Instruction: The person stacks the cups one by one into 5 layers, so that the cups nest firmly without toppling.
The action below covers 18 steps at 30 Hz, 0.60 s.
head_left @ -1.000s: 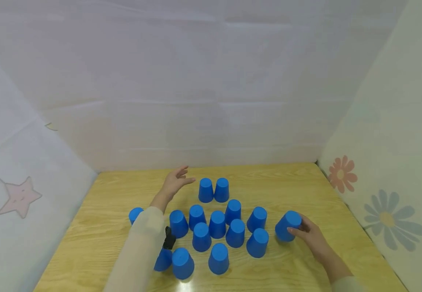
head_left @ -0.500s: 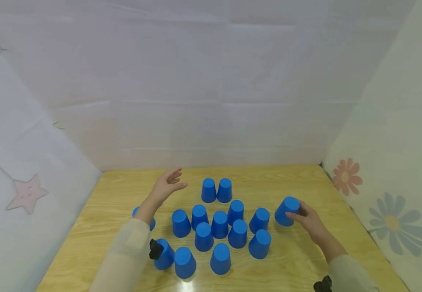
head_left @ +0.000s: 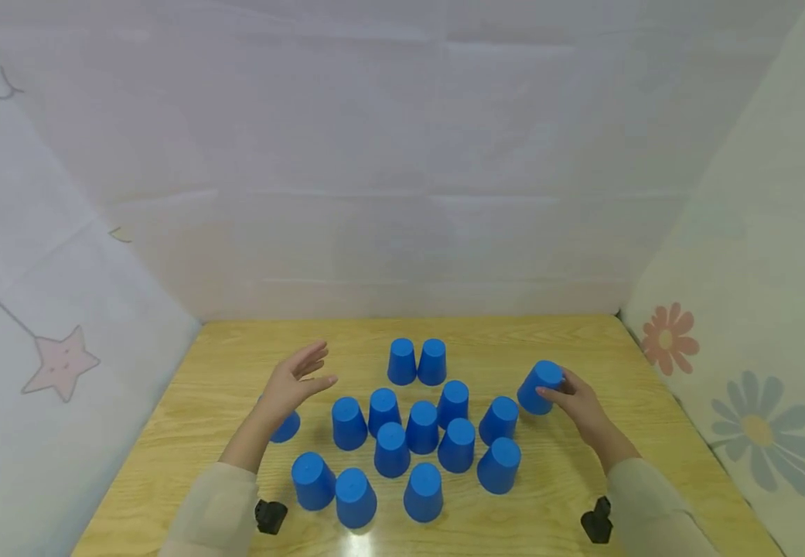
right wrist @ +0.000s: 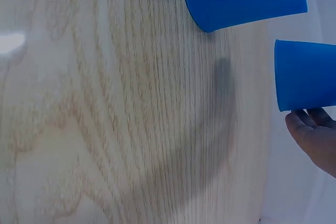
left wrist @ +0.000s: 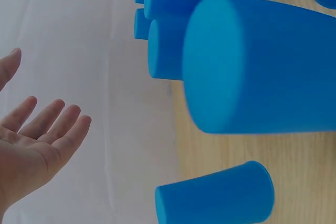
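Observation:
My right hand (head_left: 579, 404) grips an upside-down blue cup (head_left: 539, 388) by its side, with the thumb on the near face. In the right wrist view that held cup (right wrist: 307, 76) hangs above the table at the right edge. My left hand (head_left: 292, 384) holds nothing and hovers over the left side, fingers spread and thumb apart. Below it stands another blue cup (head_left: 285, 427), partly hidden by the wrist. Several more upside-down blue cups (head_left: 422, 428) fill the middle of the table. In the left wrist view the left palm (left wrist: 31, 153) shows clearly.
Two cups (head_left: 402, 361) stand side by side at the back. Nearest to me is a loose row of cups (head_left: 356, 499). The wooden table (head_left: 569, 495) ends at a pale cloth backdrop (head_left: 402, 193), with patterned cloth on both sides.
My right hand has carried its cup farther back and slightly left, up from beside the cluster. The left hand has drawn back leftward, away from the two rear cups.

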### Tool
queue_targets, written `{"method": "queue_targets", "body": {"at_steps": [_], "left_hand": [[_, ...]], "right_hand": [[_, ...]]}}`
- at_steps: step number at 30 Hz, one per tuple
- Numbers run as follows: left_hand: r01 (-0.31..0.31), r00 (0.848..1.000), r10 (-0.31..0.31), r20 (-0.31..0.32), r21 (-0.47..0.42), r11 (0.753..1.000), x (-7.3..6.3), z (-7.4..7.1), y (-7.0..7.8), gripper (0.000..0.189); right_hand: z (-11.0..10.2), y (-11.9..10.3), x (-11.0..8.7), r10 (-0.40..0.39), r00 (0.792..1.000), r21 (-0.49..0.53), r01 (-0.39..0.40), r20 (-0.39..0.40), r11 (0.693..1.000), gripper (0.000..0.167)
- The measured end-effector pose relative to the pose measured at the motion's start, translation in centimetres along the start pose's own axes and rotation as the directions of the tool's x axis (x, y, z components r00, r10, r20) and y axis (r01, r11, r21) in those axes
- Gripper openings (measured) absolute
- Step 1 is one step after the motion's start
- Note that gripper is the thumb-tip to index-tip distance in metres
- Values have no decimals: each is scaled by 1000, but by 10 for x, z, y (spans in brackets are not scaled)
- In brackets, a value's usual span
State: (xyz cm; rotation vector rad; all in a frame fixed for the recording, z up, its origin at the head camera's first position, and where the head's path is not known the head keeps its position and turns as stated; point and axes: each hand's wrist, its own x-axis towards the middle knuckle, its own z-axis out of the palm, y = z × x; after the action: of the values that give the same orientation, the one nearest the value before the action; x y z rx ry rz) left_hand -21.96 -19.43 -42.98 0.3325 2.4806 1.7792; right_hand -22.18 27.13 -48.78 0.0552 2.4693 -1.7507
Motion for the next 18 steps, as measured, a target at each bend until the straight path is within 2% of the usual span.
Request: {"method": "queue_targets", "body": {"at_steps": [4, 10, 18], "left_hand": [[12, 1000, -12, 1, -2, 1000, -15, 0, -2, 65], [14, 1000, -16, -16, -74, 997, -39, 1, -11, 61], [55, 997, -64, -46, -160, 986, -68, 11, -24, 57]], "right_hand": [[6, -1, 6, 12, 1000, 1, -12, 6, 1000, 70], [18, -2, 19, 47, 999, 8, -47, 3, 999, 74], [26, -4, 31, 62, 998, 15, -62, 0, 998, 75]]}}
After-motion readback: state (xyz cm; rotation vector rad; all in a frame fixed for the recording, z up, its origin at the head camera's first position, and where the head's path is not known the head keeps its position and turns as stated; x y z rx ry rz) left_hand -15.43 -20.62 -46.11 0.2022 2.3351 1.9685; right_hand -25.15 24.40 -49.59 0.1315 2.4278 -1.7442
